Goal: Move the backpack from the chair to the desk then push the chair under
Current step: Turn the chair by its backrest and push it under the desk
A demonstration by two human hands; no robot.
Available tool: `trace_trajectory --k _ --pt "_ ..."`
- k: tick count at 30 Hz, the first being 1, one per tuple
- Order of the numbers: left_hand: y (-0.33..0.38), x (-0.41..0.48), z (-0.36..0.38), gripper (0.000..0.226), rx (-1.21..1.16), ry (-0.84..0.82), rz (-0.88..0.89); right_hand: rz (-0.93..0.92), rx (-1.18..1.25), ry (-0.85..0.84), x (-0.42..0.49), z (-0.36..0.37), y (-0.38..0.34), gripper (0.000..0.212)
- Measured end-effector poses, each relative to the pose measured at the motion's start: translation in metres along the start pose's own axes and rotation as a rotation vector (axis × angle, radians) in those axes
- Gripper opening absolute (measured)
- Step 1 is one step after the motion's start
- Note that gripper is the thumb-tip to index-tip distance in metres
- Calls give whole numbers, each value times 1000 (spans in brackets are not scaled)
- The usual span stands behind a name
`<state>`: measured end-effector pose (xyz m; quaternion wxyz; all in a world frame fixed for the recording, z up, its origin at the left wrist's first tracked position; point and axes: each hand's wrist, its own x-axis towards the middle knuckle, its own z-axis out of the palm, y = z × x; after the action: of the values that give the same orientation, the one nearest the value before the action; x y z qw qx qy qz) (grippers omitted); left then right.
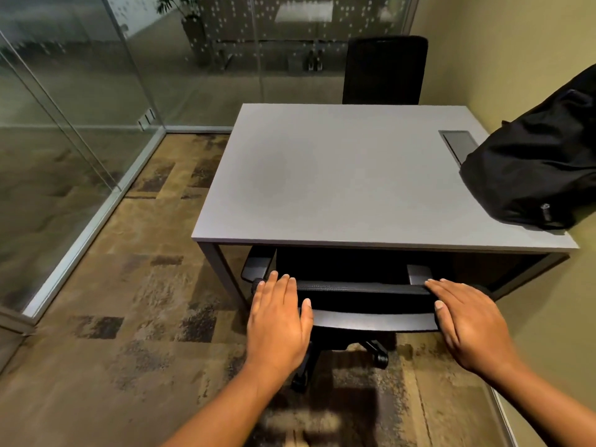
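Observation:
A black backpack (541, 166) lies on the right side of the grey desk (338, 175), leaning against the wall. The black office chair (364, 304) sits with its seat under the desk's near edge; only its backrest top, armrests and wheeled base show. My left hand (279, 321) lies flat on the left end of the backrest top, fingers spread. My right hand (467, 321) lies flat on the right end of the backrest. Neither hand is wrapped around anything.
A second black chair (383, 71) stands at the desk's far side. Glass partition walls (74, 124) run along the left and back. A yellow-green wall (503, 59) is tight against the desk's right. Patterned carpet (129, 317) covers the floor to the left. A cable hatch (458, 141) is set in the desk.

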<state>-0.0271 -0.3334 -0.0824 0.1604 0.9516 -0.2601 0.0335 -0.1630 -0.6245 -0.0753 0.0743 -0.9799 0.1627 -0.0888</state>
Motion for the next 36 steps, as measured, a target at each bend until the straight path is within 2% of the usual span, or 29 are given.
trace_trajectory --k 19,36 --pt "15 81 14 60 49 29 -53 -73 14 26 82 6 28 52" --pt "13 125 16 58 62 16 -67 -32 12 20 117 10 27 52"
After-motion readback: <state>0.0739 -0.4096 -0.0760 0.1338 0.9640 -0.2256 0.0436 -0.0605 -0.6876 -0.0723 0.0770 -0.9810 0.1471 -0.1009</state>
